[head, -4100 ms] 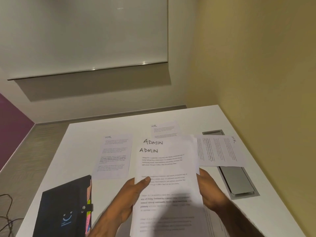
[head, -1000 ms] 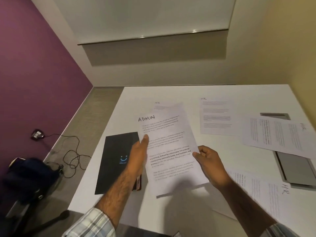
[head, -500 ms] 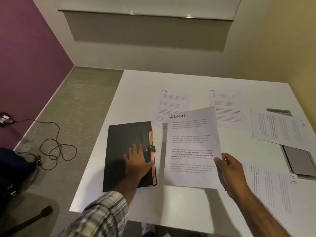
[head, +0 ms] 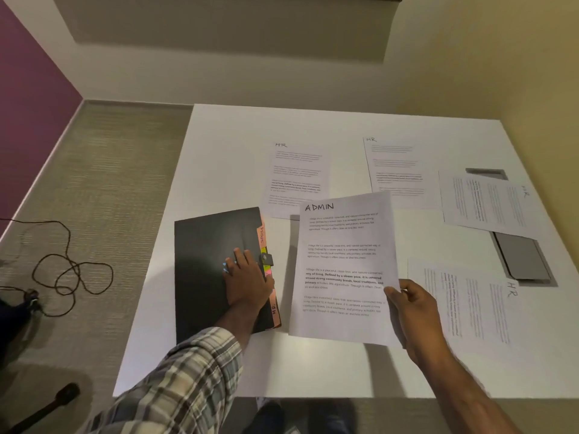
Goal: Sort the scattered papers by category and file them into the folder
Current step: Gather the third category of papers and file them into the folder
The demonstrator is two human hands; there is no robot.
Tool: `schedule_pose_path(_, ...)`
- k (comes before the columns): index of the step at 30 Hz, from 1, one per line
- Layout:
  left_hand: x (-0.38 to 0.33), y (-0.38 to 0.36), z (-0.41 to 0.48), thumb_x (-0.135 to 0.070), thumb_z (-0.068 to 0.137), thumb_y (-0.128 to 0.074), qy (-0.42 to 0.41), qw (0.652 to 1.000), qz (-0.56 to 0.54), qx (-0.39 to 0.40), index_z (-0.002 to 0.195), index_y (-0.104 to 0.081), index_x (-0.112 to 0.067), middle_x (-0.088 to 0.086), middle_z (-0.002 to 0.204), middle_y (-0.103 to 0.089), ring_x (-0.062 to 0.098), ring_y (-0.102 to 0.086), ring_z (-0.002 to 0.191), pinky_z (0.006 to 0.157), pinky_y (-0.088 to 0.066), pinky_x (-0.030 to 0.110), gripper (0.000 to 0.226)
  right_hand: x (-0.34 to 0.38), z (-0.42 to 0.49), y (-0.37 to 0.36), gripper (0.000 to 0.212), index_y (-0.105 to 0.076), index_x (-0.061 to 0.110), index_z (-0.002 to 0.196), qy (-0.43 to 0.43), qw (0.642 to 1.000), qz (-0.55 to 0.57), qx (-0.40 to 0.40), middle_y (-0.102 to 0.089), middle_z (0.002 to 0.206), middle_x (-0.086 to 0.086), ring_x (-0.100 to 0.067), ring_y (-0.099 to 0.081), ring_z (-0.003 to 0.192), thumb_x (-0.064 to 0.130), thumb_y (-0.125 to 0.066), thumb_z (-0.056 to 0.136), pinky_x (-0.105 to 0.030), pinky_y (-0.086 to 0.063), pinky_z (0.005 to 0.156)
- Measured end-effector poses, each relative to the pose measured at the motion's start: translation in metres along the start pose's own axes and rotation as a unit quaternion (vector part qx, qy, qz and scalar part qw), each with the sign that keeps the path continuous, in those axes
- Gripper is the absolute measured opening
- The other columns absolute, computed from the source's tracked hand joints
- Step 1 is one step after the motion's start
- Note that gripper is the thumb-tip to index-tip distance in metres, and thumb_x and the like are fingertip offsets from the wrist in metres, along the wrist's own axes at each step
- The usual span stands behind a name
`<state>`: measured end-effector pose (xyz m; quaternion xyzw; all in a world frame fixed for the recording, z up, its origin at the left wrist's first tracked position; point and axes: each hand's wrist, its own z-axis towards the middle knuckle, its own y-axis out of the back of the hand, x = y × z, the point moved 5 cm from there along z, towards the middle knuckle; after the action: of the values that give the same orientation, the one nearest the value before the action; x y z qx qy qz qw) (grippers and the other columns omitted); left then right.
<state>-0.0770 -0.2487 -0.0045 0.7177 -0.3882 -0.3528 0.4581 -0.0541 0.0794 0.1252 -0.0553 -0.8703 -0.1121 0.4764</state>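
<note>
My right hand [head: 410,305] pinches the right edge of the ADMIN papers [head: 341,267], held just above the white table [head: 225,142]. My left hand [head: 247,277] lies flat, fingers spread, on the closed black folder [head: 203,270], beside its snap strap and coloured index tabs [head: 264,245]. Several HR sheets lie on the table: one behind the folder [head: 296,173], one at the back centre [head: 394,167], one at the right over a grey hatch [head: 482,202], one near my right forearm [head: 470,305].
A grey metal cable hatch [head: 521,258] is set into the table at the right, partly under paper. A dark cable [head: 72,274] coils on the carpet to the left. The yellow wall runs close along the table's right side.
My left hand let go of the ADMIN papers and came down on the black folder. My right hand alone now holds the papers, to the right of the folder.
</note>
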Motion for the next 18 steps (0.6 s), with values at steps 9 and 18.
schedule_pose_path(9, -0.014, 0.008, 0.014, -0.045, 0.098, -0.058, -0.022, 0.994, 0.107, 0.013, 0.147, -0.041, 0.002, 0.027, 0.153, -0.043, 0.050, -0.056, 0.127, 0.093, -0.057, 0.047, 0.070, -0.008, 0.005, 0.003, 0.008, -0.066, -0.001, 0.099, -0.018, 0.999, 0.035, -0.006, -0.079, 0.096, -0.012, -0.025, -0.078, 0.089, 0.002, -0.059, 0.100, -0.023, -0.060, 0.070)
schedule_pose_path(18, -0.021, 0.013, 0.016, -0.042, 0.101, -0.056, -0.024, 0.990, 0.136, 0.014, 0.151, -0.033, 0.003, 0.028, 0.155, -0.040, 0.052, -0.054, 0.129, 0.094, -0.057, 0.048, 0.071, -0.010, 0.007, 0.004, 0.009, -0.068, 0.003, 0.098, -0.019, 0.999, 0.029, -0.006, -0.080, 0.093, -0.008, -0.023, -0.078, 0.086, 0.004, -0.060, 0.100, -0.026, -0.060, 0.070)
